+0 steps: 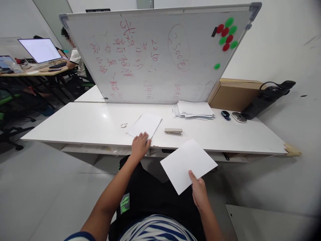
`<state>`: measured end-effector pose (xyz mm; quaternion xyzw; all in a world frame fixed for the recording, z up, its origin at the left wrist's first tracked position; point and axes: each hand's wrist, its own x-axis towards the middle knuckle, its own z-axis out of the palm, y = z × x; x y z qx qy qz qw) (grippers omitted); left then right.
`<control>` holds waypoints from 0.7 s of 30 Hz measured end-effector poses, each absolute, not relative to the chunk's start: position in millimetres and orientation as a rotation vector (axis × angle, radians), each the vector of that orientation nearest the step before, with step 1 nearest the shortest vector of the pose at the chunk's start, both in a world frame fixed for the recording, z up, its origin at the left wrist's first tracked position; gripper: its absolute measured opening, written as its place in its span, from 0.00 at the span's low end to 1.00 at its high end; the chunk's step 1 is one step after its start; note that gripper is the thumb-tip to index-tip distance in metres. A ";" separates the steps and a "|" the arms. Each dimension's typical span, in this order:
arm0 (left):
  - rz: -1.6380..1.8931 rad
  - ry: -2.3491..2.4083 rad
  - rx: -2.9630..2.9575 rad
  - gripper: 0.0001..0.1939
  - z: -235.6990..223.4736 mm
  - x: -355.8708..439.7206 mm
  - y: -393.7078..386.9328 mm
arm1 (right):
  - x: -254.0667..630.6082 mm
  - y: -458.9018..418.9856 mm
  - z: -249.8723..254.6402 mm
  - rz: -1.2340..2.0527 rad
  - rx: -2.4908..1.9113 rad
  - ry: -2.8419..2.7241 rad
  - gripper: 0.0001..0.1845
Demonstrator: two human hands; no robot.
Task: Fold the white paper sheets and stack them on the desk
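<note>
My left hand (pixel 140 146) lies with fingers stretched out on the near edge of a small pile of white paper (pixel 146 124) on the desk. In my right hand (pixel 199 190) is a white sheet of paper (pixel 188 164), pinched between the thumb on top and fingers hidden beneath. That sheet is held up in front of the desk's front edge, over my lap; whether it is one sheet or more I cannot tell. Between the pile and the sheet sits a beige stapler (pixel 173 131). A small white hook-shaped object (pixel 123 125) rests left of the pile.
A thicker paper stack (pixel 194 109) lies farther back on the white desk (pixel 75 124). Behind stands a whiteboard (pixel 160 60) with red writing and magnets. At the right are a mouse (pixel 239 117), a small dark object (pixel 225 115), a black bottle (pixel 263 100) and a cardboard box (pixel 234 95). A person sits at the left.
</note>
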<state>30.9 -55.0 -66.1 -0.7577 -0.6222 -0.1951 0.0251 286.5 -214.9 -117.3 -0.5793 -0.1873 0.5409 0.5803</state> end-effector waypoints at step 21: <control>-0.775 -2.078 -2.238 0.14 -57.7 36.6 -67.3 | 294.5 -212.7 -115.8 1.230 -1.383 -0.434 0.30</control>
